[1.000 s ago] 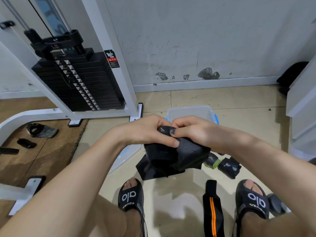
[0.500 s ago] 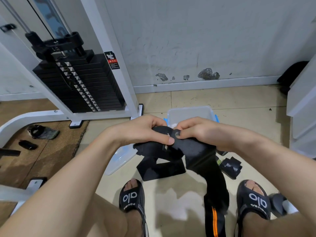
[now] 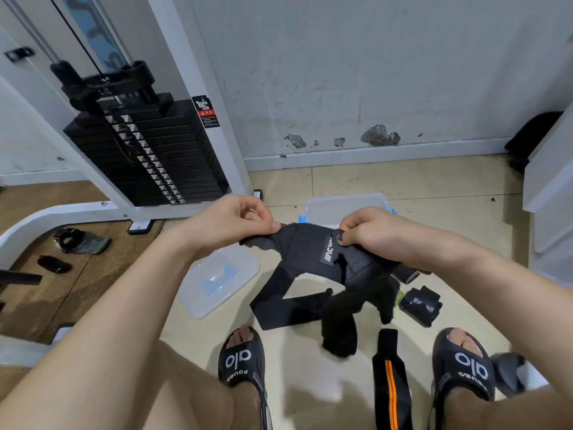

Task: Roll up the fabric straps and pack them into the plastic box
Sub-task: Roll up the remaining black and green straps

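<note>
**A:** What is in the middle of the frame?

**B:** Two bare hands hold a black fabric strap [image 3: 313,252] stretched between them. The left hand [image 3: 235,221] pinches its left tip; the right hand [image 3: 372,234] grips the other part, fingers curled over it beside a sewn label. The loose tail droops to the tiled floor [image 3: 434,184] in lower centre.

**A:** And the box?

**B:** The clear plastic box [image 3: 344,206] sits just behind the hands, partly hidden; its lid [image 3: 220,280] with a blue handle lies left of centre. (I cannot see whether anything is inside.)

**A:** Other straps?

**B:** A black strap with an orange stripe [image 3: 390,380] lies between the sandalled feet at the bottom; a rolled black strap [image 3: 420,305] lies right of centre.

**A:** How should the rolling go?

**B:** I'd judge: flatten the strap first, start a tight turn at the pinched end, keep the edges aligned and hold tension so the tail feeds in without twisting.
</note>
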Available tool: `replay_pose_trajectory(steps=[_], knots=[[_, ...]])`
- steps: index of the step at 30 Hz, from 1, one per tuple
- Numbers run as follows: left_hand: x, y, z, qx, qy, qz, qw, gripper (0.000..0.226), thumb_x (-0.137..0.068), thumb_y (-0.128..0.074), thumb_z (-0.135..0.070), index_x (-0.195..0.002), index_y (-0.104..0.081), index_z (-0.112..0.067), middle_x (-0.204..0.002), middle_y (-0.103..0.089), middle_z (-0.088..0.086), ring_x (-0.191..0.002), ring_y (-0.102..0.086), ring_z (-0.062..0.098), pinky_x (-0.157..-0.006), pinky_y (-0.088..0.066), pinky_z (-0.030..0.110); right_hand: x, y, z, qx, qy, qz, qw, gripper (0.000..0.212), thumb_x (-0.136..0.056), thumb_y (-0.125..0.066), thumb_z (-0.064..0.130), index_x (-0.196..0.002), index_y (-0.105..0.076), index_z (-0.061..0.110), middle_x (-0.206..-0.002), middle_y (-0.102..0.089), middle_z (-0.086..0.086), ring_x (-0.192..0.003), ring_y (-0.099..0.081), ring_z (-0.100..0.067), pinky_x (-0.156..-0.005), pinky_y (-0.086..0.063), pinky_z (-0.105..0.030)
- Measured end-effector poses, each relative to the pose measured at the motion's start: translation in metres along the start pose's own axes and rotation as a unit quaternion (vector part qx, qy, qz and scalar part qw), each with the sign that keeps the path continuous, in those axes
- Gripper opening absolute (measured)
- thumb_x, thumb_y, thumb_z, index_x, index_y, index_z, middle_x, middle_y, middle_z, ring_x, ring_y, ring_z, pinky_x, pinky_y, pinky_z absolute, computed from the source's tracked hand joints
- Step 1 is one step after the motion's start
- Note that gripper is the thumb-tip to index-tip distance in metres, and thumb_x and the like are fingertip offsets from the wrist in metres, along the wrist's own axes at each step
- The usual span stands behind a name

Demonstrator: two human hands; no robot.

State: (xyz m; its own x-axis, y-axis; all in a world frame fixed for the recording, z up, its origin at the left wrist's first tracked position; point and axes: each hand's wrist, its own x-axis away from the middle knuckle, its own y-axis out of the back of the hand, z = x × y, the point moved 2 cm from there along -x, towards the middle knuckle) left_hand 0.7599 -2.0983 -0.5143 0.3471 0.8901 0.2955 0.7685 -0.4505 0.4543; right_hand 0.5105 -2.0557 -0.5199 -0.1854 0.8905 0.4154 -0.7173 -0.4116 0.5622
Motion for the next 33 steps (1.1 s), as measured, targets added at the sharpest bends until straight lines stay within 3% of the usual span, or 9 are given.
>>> replay_pose_trajectory(steps=[3,8,12,16,18,22,26,30,33], knots=[[-0.002,0.009,0.007,0.075,0.0,-0.057,0.996,0.016,-0.089,-0.075,-0.003,-0.103,-0.067,-0.002,-0.082,-0.06,0.016,-0.083,-0.063,0.026,-0.073,-0.057,0.028,-0.004,0.007,-0.004,-0.008,-0.018,-0.039,0.999,0.033,-0.095,-0.06,0.013,-0.064,-0.05,0.016,-0.049,-0.042,0.006,-0.056,-0.039,-0.017,-0.055,-0.026,-0.03],[-0.009,0.008,0.005,0.093,-0.028,-0.139,0.985,0.015,-0.093,-0.068,0.004,-0.106,-0.065,-0.003,-0.089,-0.067,0.024,-0.084,-0.069,0.027,-0.089,-0.057,0.04,-0.004,0.006,-0.001,-0.029,-0.021,-0.05,0.998,0.028,-0.096,-0.059,0.015,-0.069,-0.05,0.017,-0.062,-0.04,-0.002,-0.058,-0.038,-0.019,-0.057,-0.025,-0.032],[-0.016,0.008,0.002,0.101,-0.041,-0.212,0.971,0.015,-0.091,-0.07,0.002,-0.1,-0.065,-0.01,-0.083,-0.069,0.014,-0.077,-0.067,0.02,-0.08,-0.057,0.035,-0.005,0.005,0.002,-0.034,-0.019,-0.055,0.998,0.028,-0.096,-0.06,0.017,-0.07,-0.049,0.017,-0.063,-0.04,-0.001,-0.059,-0.037,-0.018,-0.058,-0.025,-0.033],[-0.021,0.009,0.004,0.098,-0.048,-0.284,0.953,0.015,-0.091,-0.07,-0.002,-0.097,-0.064,-0.014,-0.076,-0.065,0.011,-0.079,-0.068,0.024,-0.095,-0.058,0.049,-0.007,0.002,0.004,-0.072,-0.012,-0.051,0.996,0.042,-0.096,-0.06,0.016,-0.058,-0.044,0.02,-0.057,-0.04,0.001,-0.056,-0.038,-0.017,-0.057,-0.026,-0.032],[-0.024,0.007,0.005,0.109,-0.044,-0.297,0.948,0.01,-0.093,-0.067,-0.001,-0.098,-0.064,-0.009,-0.069,-0.064,0.006,-0.077,-0.07,0.023,-0.094,-0.059,0.05,-0.007,0.0,0.005,-0.109,-0.003,-0.049,0.993,0.042,-0.097,-0.059,0.013,-0.058,-0.044,0.019,-0.054,-0.04,0.002,-0.053,-0.038,-0.015,-0.057,-0.028,-0.031],[-0.028,0.005,0.0,0.177,-0.028,-0.322,0.93,0.009,-0.094,-0.066,0.0,-0.103,-0.064,-0.001,-0.068,-0.066,-0.001,-0.073,-0.067,0.016,-0.081,-0.061,0.034,-0.005,0.002,0.005,-0.166,0.008,-0.056,0.985,0.041,-0.098,-0.058,0.012,-0.059,-0.048,0.018,-0.05,-0.043,0.005,-0.046,-0.04,-0.012,-0.056,-0.029,-0.03],[-0.024,-0.014,-0.01,0.358,0.066,-0.217,0.906,0.032,-0.1,-0.065,-0.021,-0.121,-0.059,0.003,-0.101,-0.073,0.014,-0.091,-0.071,0.022,-0.087,-0.061,0.029,0.0,0.002,0.009,-0.214,0.031,-0.057,0.975,0.033,-0.098,-0.057,0.012,-0.065,-0.05,0.014,-0.058,-0.044,-0.001,-0.051,-0.041,-0.015,-0.054,-0.03,-0.029],[-0.017,-0.036,-0.003,0.226,0.206,-0.09,0.948,0.065,-0.096,-0.057,-0.061,-0.148,-0.034,-0.028,-0.117,-0.065,0.021,-0.095,-0.07,0.026,-0.091,-0.06,0.047,-0.001,0.005,0.012,-0.277,0.064,-0.074,0.956,0.04,-0.099,-0.057,0.013,-0.06,-0.048,0.018,-0.057,-0.045,0.001,-0.049,-0.042,-0.013,-0.053,-0.031,-0.028],[-0.013,-0.047,-0.004,0.223,0.243,0.02,0.944,0.07,-0.094,-0.041,-0.076,-0.152,-0.021,-0.044,-0.118,-0.066,0.032,-0.105,-0.074,0.036,-0.088,-0.061,0.049,-0.002,0.009,0.011,-0.285,0.067,-0.101,0.951,0.04,-0.1,-0.058,0.015,-0.061,-0.049,0.018,-0.057,-0.045,0.001,-0.051,-0.042,-0.013,-0.053,-0.031,-0.029]])
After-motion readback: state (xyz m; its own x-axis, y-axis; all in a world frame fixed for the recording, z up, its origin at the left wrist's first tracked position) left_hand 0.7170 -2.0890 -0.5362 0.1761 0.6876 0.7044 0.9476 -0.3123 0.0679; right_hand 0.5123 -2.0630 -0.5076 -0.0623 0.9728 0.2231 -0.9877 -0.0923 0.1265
